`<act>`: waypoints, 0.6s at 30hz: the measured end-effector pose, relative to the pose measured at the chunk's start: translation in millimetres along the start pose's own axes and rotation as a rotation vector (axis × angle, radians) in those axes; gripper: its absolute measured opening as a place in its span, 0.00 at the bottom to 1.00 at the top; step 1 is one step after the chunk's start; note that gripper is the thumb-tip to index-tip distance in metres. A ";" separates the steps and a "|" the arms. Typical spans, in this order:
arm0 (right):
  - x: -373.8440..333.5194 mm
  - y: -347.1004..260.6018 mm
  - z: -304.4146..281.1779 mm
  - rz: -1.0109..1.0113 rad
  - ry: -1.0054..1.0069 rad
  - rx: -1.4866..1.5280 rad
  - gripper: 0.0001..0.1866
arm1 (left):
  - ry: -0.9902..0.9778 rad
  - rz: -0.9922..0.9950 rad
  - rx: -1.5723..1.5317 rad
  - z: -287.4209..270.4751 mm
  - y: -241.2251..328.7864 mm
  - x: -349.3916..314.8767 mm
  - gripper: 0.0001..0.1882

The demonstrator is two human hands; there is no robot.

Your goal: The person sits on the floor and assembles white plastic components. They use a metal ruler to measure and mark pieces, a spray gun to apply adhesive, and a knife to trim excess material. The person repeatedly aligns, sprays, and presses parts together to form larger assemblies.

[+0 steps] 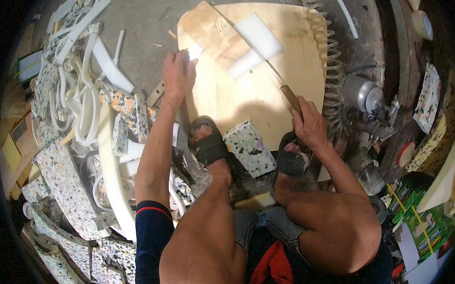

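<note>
My right hand (309,123) is closed around the wooden handle of a long, thin-bladed knife (290,99). Its blade slants up and left along the edge of a small rectangular wooden board (212,35). White foam shows on both sides of the blade, a larger piece (259,34) beyond it and a smaller part (245,64) nearer me; whether they are joined I cannot tell. At the left edge of a large plywood board (302,59), my left hand (177,75) pinches a small, brightly lit white foam piece (195,51).
A speckled foam block (251,148) lies between my sandalled feet. Foam offcuts and white strips (89,105) are heaped on the left. On the right are a coiled air hose (334,60), a metal spray-gun cup (361,92), a clear jar (370,179) and green packages (422,224).
</note>
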State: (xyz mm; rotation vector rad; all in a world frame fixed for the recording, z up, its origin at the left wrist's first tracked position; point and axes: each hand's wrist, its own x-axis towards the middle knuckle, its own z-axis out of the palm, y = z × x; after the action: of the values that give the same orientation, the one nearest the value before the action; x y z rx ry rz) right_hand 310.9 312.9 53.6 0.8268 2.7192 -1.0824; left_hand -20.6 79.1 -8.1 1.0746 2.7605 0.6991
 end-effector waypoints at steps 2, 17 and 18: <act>0.6 -0.6 -0.5 0.002 -0.009 -0.001 0.22 | 0.031 0.031 -0.008 1.4 -1.1 -0.2 0.19; 46.3 -4.8 23.1 0.017 -0.039 -0.056 0.22 | 0.006 0.004 -0.065 2.4 -2.3 1.0 0.18; 40.7 -0.3 24.3 0.024 -0.046 -0.061 0.22 | 0.003 0.003 -0.071 2.1 -2.6 1.1 0.19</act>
State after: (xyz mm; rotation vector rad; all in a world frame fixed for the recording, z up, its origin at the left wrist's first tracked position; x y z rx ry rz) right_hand 273.8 314.9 24.2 0.8131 2.6828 -0.9954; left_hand -22.4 78.9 -11.0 1.0643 2.7149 0.7935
